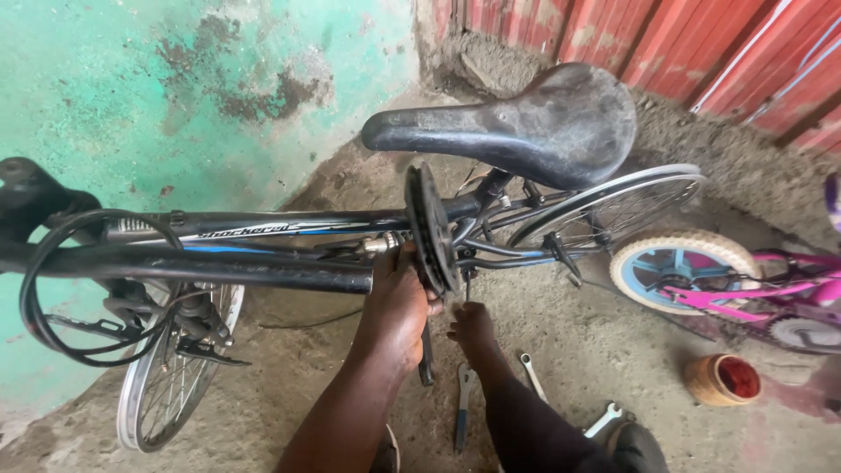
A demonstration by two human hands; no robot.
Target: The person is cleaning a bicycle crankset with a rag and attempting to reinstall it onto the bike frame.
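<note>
A black bicycle stands in front of me, its frame tube point(263, 229) running left to right under a worn black saddle point(534, 123). My left hand point(396, 307) is wrapped around the crank point(427, 359) right beside the black chainring point(430, 229). Just to the right and lower, my right hand point(473, 328) has its fingers curled up at the chainring's lower edge. What those fingers hold is hidden. The crank arm hangs down between my two hands.
Three wrenches lie on the concrete floor: one point(462, 407), one point(532, 375) and one point(604, 420). A small round container with red contents point(723, 378) sits right. A pink child's bike point(745, 285) lies right. Front wheel point(166, 385), rear wheel point(613, 206), green wall point(131, 88) left.
</note>
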